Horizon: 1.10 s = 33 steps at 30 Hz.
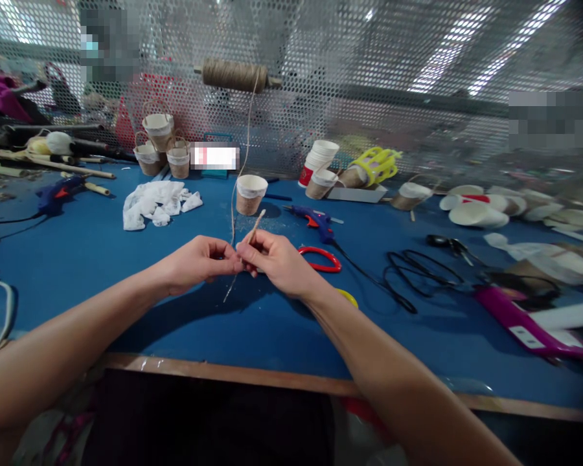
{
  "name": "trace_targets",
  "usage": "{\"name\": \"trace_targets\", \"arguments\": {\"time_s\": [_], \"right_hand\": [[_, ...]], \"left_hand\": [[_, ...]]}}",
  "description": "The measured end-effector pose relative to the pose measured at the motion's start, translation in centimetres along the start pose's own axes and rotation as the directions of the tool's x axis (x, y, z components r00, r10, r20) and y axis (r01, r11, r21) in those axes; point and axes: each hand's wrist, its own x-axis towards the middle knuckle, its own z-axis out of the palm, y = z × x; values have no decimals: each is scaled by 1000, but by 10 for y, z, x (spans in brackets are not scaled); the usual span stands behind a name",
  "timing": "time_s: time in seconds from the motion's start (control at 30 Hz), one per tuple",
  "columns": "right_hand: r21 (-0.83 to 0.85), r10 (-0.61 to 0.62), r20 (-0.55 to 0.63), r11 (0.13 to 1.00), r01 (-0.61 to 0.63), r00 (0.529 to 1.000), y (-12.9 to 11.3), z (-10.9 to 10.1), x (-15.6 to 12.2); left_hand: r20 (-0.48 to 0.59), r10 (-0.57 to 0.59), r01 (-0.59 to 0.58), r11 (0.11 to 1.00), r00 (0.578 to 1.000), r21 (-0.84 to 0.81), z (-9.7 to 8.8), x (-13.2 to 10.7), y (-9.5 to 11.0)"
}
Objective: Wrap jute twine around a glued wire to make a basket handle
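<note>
Both of my hands meet just above the middle of the blue table. My left hand (208,259) pinches twine (232,220), which runs up to a spool (234,76) on the mesh wall. In my right hand (276,259), thumb and fingers grip a short twisted length of twine (258,223) whose pale end sticks up. A loose strand hangs below the fingertips. Behind the hands stands a small burlap-wrapped cup (250,196) with a white lace rim. Partly under my right hand lie scissors (323,259) with red handles.
A blue glue gun (315,220) trails its black cable to the right. Crumpled white lace (155,204) lies at left. Small handled buckets (160,133), stacked paper cups (318,158) and a purple power strip (529,323) also occupy the table.
</note>
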Motion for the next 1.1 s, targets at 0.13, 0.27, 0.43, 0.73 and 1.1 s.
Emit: {"name": "trace_targets", "arguments": {"time_s": [0.13, 0.27, 0.43, 0.73, 1.1], "right_hand": [[-84, 15, -38, 996, -19, 999, 0, 0, 1], [-176, 20, -73, 984, -32, 997, 0, 0, 2], [-267, 6, -126, 963, -40, 992, -1, -1, 2], [-351, -30, -160, 936, -28, 987, -1, 1, 1], [-28, 41, 14, 999, -41, 999, -1, -4, 0]], "left_hand": [[-3, 49, -48, 995, 999, 90, -2, 0, 1], [27, 62, -66, 984, 998, 164, -5, 0, 2], [-5, 59, -57, 979, 998, 196, -6, -1, 2], [-79, 71, -62, 991, 994, 116, 0, 2, -3], [3, 13, -13, 999, 1000, -34, -2, 1, 0]]}}
